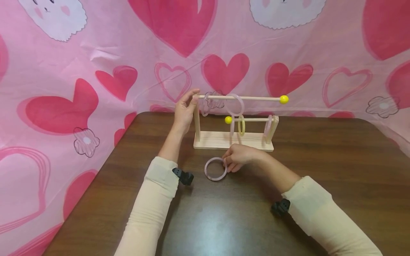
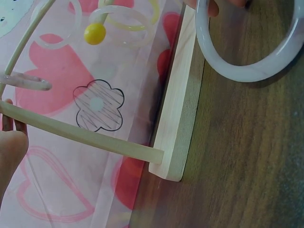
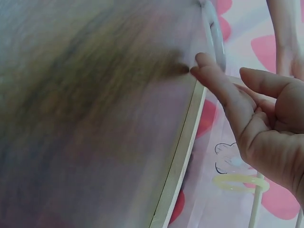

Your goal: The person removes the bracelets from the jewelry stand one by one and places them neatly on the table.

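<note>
My left hand (image 1: pixel 184 115) grips the top of the left post of a wooden bangle stand (image 1: pixel 211 139). In front of its base, my right hand (image 1: pixel 240 157) pinches the right edge of a pale purple bangle (image 1: pixel 206 172). That bangle looks whitish and glossy in the left wrist view, with fingertips at its upper rim. On the upper rod (image 1: pixel 259 98) hang two pale pink bangles, one near the left post and a second (image 1: pixel 242 106) further right. The lower rod (image 1: pixel 254 120) carries a yellow bangle (image 1: pixel 243 127) between two pale pink ones.
Yellow balls cap the free ends of both rods, the upper one (image 1: pixel 284 99) pointing right and the lower one (image 1: pixel 228 120) left. Under everything is a dark brown wooden table (image 1: pixel 320 160). A pink heart-print cloth (image 1: pixel 256 42) hangs behind it.
</note>
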Available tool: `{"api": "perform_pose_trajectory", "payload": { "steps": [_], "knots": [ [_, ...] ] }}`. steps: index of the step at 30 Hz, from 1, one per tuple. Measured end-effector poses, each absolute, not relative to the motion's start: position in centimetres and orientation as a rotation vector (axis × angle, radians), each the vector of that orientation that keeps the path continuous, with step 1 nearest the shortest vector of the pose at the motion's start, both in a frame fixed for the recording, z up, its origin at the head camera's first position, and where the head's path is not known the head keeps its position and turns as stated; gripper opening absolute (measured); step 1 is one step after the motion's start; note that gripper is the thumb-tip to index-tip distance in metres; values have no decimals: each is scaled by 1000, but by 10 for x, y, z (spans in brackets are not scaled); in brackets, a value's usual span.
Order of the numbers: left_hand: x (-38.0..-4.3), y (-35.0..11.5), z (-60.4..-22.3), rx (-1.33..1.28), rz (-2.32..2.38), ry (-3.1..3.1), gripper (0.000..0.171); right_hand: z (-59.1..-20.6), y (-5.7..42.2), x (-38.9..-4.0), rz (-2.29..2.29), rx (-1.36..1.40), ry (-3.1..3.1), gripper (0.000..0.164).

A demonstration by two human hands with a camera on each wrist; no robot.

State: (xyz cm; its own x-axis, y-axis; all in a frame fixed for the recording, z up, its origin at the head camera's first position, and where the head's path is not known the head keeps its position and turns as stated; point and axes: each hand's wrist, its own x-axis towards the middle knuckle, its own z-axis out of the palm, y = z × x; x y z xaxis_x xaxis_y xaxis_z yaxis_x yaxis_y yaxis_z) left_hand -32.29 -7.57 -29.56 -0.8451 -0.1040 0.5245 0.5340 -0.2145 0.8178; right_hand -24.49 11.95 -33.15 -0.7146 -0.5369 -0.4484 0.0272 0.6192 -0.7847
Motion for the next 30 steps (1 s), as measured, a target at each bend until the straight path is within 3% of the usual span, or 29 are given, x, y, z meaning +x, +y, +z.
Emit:
{"api": "perform_pose_trajectory", "payload": {
  "steps": [18,30],
  "knots": [
    [-324,-77,-296,-503,-2112,-1651,28,-327,123,-245,-1020,-421,2188,33],
    [-324,-76,-297,-515,-2129,-1625,28,-304,134,-247,-1420,-491,2350,34]
  ]
}}
